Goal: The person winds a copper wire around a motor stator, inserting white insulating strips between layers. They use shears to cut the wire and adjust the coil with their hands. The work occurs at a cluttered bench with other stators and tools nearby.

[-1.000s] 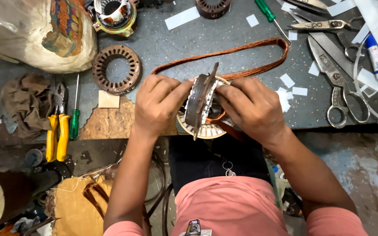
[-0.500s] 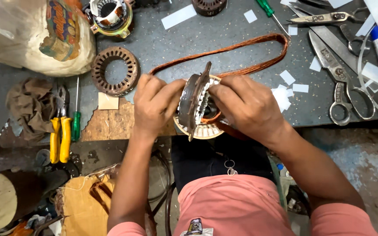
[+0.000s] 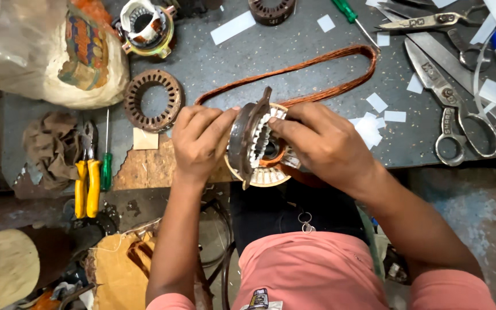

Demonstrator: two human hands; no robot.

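Left hand and right hand both grip, fingers closed, the round slotted steel stator with white slot liners above the grey counter edge; the looped copper wire coil should seat squarely, liners undisturbed.

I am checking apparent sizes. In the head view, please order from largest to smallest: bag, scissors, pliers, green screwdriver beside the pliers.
1. Bag
2. Scissors
3. Pliers
4. Green screwdriver, thinner than the pliers, though nearly as long.
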